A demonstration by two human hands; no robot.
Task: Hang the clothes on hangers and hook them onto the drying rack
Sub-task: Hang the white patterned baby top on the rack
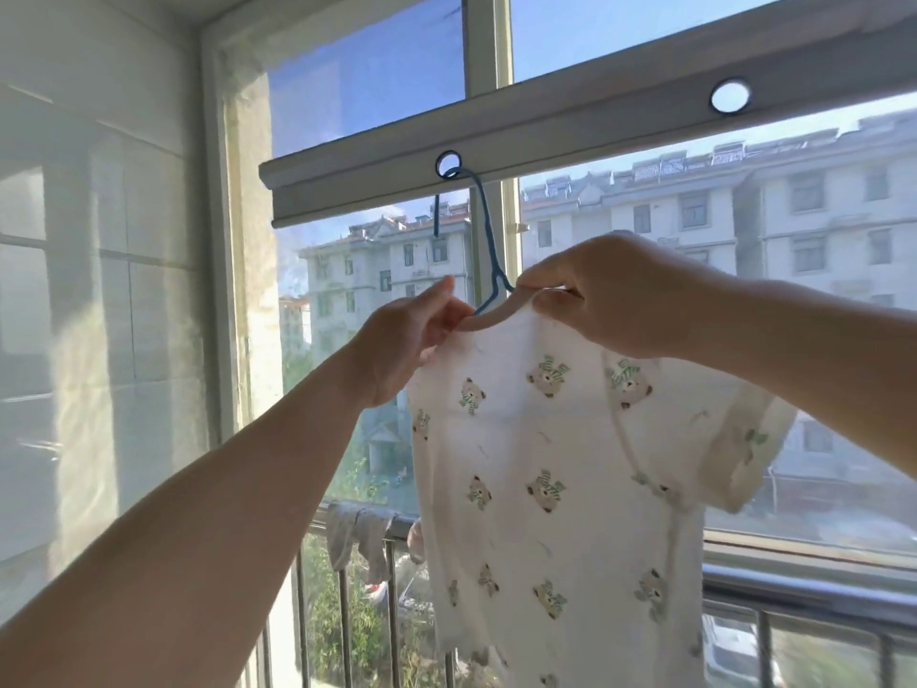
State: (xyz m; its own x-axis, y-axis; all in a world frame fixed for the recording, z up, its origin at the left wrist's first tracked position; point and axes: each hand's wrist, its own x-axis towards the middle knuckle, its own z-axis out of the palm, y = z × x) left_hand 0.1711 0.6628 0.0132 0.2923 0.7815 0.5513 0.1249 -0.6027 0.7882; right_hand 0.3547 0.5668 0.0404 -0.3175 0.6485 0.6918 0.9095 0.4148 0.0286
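Observation:
A white baby garment with a bear print point(551, 469) hangs on a blue hanger point(489, 240). The hanger's hook passes through a round hole point(449, 164) in the pale drying-rack bar point(570, 126) overhead. My left hand point(412, 340) pinches the left side of the garment's neckline. My right hand point(610, 300) pinches the right side of the neckline at the hanger's shoulder. Most of the hanger's body is hidden inside the cloth.
A second, unused hole point(730, 96) sits further right on the rack bar. Behind is a window with a metal railing point(804, 598); a grey cloth point(360, 538) is draped over the railing at lower left. A tiled wall point(99, 290) stands on the left.

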